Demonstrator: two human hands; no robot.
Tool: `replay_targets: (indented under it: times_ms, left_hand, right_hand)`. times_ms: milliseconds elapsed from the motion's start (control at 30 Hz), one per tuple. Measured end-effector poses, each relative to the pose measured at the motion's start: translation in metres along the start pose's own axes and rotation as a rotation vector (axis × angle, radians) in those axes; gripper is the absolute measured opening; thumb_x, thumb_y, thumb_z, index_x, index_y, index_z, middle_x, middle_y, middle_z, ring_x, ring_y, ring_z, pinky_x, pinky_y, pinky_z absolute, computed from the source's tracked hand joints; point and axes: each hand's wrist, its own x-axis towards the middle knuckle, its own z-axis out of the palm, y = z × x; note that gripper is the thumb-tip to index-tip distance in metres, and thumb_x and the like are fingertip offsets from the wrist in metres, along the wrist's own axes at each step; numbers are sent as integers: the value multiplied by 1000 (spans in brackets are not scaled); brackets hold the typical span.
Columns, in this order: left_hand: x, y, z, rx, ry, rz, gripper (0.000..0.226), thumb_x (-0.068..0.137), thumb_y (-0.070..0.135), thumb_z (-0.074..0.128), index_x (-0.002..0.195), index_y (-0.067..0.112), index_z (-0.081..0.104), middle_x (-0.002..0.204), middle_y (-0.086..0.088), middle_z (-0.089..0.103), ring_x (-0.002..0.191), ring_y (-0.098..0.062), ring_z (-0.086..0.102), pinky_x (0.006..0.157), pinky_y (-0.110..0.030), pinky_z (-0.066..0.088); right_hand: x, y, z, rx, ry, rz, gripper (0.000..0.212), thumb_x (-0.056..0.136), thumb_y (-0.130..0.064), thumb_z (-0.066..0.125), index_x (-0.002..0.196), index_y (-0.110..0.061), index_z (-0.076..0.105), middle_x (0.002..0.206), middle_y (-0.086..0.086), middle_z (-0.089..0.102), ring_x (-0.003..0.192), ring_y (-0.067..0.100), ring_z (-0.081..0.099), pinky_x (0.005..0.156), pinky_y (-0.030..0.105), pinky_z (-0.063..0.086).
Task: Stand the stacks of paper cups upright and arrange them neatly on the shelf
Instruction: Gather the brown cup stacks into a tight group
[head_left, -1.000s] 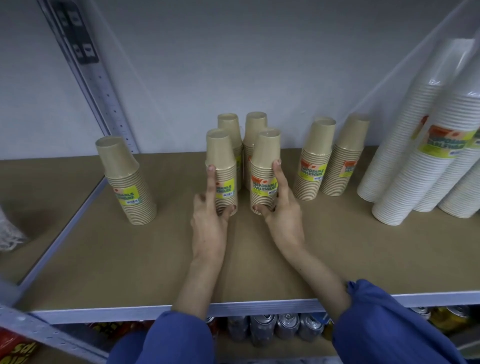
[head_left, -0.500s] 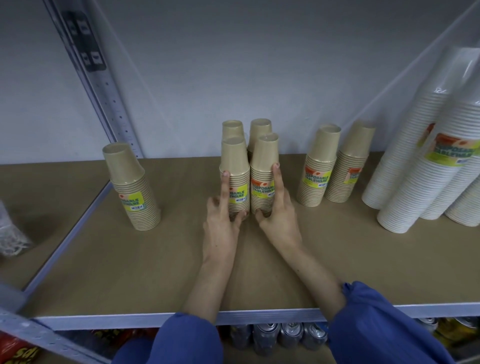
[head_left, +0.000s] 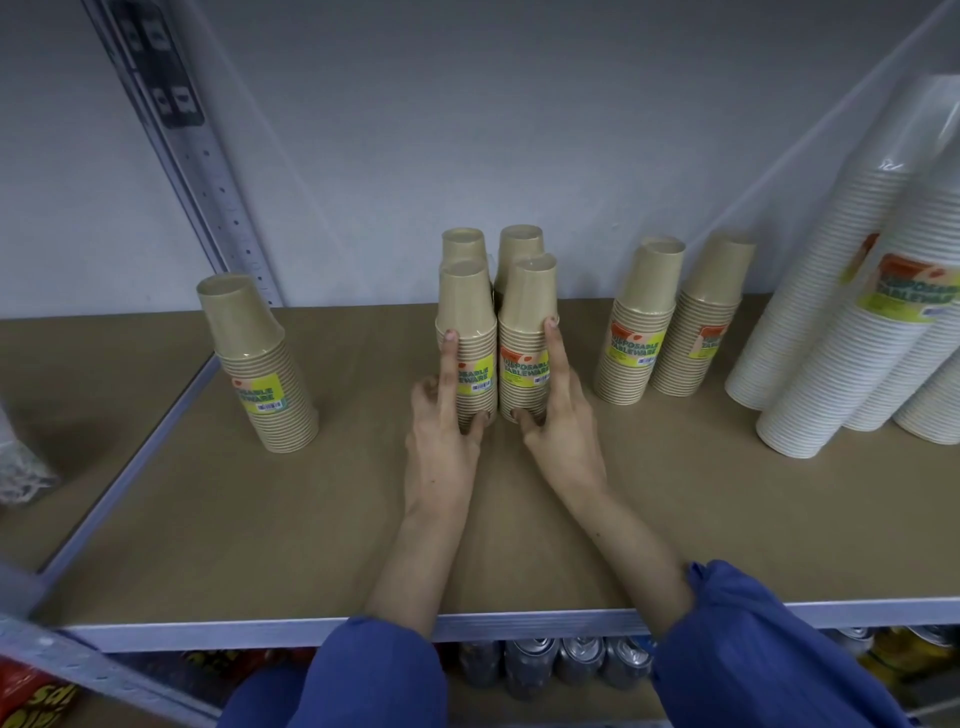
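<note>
Behind the front pair of brown stacks (head_left: 524, 306), the two rear stacks (head_left: 462, 244) show only their tops — right of that pair, the white cup stacks (head_left: 831, 338) are cut off by the picture's edge.

cup stacks (head_left: 524, 338): tan, yellow-green labels
tall cups (head_left: 841, 332): white
shelf (head_left: 311, 509): brown board, grey rim
sleeves (head_left: 769, 644): blue
</note>
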Motion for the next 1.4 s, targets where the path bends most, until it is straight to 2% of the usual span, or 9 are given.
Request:
replay_targets:
  times_ms: [233, 467, 567, 700, 800, 933, 1033, 1133, 1400]
  left_hand:
    - [1, 2, -1, 4, -9, -12, 90, 83, 12, 60, 125, 41, -14, 114, -19, 45, 84, -33, 60, 80, -44, 47]
    - [-1, 5, -6, 4, -11, -29, 88, 83, 16, 61, 125, 43, -12, 129, -19, 42, 105, -38, 53, 87, -45, 44]
    - [-8, 2, -13, 26, 20, -45, 89, 82, 20, 62, 125, 44, -13, 134, -18, 40, 111, -39, 51, 88, -46, 43]
    - [-20, -11, -28, 13, 174, -10, 86, 80, 16, 66, 137, 46, 9, 131, -21, 44, 113, -39, 50, 89, -46, 45]
    - [-29, -26, -42, 11, 305, -15, 72, 78, 12, 67, 137, 29, 29, 129, -22, 45, 117, -37, 47, 92, -43, 43]
    - [-32, -44, -63, 7, 419, -44, 67, 77, 5, 68, 135, 11, 36, 136, -25, 37, 124, -32, 40, 100, -37, 35]
    - [-23, -60, -77, 30, 436, -122, 75, 74, 3, 70, 138, 10, 30, 139, -28, 30, 127, -41, 33, 104, -47, 32]
    - [-14, -71, -87, 3, 348, -205, 87, 74, 5, 70, 143, 15, 17, 146, -26, 21, 133, -40, 26, 107, -48, 28]
    - [3, -89, -88, 21, 237, -185, 100, 76, 5, 68, 144, 21, -3, 147, -23, 24, 132, -41, 30, 105, -51, 30]
  right_hand:
    - [1, 2, 1, -19, -13, -1, 99, 78, 4, 62, 126, -44, -10, 142, 11, 37, 116, 30, 52, 92, 39, 44]
    - [2, 5, -1, -2, 6, 2, 97, 77, -7, 67, 128, -45, -5, 150, 11, 26, 132, 28, 37, 100, 43, 39]
    - [-4, 7, -6, 36, 29, 26, 95, 76, -12, 70, 130, -44, -1, 150, 10, 26, 136, 23, 31, 101, 30, 34]
    - [-17, 13, -18, 41, 119, 23, 92, 75, -9, 70, 129, -44, 5, 148, 6, 31, 134, 20, 34, 101, 18, 26]
    - [-24, 19, -30, 22, 203, 34, 89, 75, -5, 69, 134, -35, 9, 145, 8, 35, 129, 17, 37, 97, 10, 24]
    - [-24, 30, -46, -54, 287, 64, 87, 75, -7, 70, 139, -26, 16, 136, 16, 44, 123, 29, 43, 96, 22, 32]
    - [-14, 38, -53, -88, 295, 114, 84, 74, -9, 70, 142, -16, 21, 138, 16, 40, 124, 30, 40, 99, 32, 35]
    - [-4, 42, -56, -98, 271, 134, 89, 72, -6, 71, 143, -16, 18, 140, 17, 36, 126, 32, 37, 99, 40, 39]
    - [9, 46, -51, -94, 198, 183, 96, 74, -8, 71, 145, -21, 8, 142, 17, 33, 127, 33, 38, 96, 42, 39]
